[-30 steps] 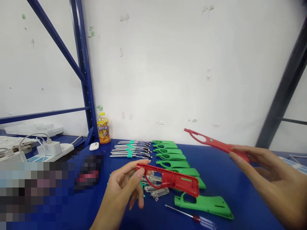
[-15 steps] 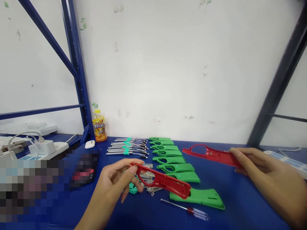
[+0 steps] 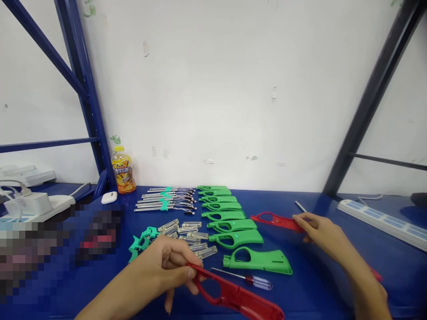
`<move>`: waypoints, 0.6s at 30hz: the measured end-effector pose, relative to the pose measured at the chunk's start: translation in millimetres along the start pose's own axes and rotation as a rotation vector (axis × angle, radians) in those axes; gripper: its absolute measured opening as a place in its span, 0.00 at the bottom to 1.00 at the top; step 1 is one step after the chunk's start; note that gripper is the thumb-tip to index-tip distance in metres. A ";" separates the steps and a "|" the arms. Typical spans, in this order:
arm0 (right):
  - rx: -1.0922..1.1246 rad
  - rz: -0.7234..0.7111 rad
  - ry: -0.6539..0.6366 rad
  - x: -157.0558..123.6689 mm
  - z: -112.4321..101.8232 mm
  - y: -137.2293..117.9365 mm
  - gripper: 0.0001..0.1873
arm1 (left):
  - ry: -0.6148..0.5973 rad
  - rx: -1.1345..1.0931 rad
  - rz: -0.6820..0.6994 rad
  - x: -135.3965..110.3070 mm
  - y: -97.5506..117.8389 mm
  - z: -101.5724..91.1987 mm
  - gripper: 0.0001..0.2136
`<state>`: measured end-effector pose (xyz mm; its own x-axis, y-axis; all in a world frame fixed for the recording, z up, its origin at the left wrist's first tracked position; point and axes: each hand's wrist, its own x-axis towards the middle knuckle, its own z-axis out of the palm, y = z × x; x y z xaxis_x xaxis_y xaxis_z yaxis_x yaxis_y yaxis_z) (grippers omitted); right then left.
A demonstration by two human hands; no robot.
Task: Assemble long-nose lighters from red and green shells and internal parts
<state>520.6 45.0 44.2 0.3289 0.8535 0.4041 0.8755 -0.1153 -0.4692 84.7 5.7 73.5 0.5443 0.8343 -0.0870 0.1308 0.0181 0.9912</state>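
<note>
Near the table's front edge, my left hand pinches the narrow end of a red plastic lighter shell half, its hollow inner side showing. My right hand grips the wide end of another red shell half, which is low over or on the blue tabletop; I cannot tell if it touches. Just left of it runs a column of green lighter shells. Closer in lies a single green shell, and below that a screwdriver with a clear and red handle.
Metal lighter tubes with wires lie at the back left. Clear fuel tanks and teal clips are piled beside my left hand. A drink bottle, white case, power strip and red piece sit around.
My right hand has moved its red shell half away from me and lower, beside the green column. My left hand has come nearer to me with its shell half. The view has shifted.
</note>
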 end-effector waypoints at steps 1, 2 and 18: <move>0.014 0.016 -0.060 0.4 3.1 3.5 0.23 | -0.019 -0.002 -0.023 0.4 -1.4 1.0 0.10; 0.032 0.030 -0.116 0.3 5.5 6.5 0.23 | -0.022 0.002 -0.046 0.8 -3.0 1.9 0.10; 0.087 -0.100 -0.191 -11.0 -7.5 -18.5 0.23 | 0.330 0.915 0.086 -2.8 -18.5 -14.1 0.11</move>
<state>503.4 33.9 54.3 0.1616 0.9402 0.2999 0.8640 0.0120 -0.5033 69.1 10.7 56.8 0.3415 0.9274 0.1525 0.7700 -0.3691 0.5204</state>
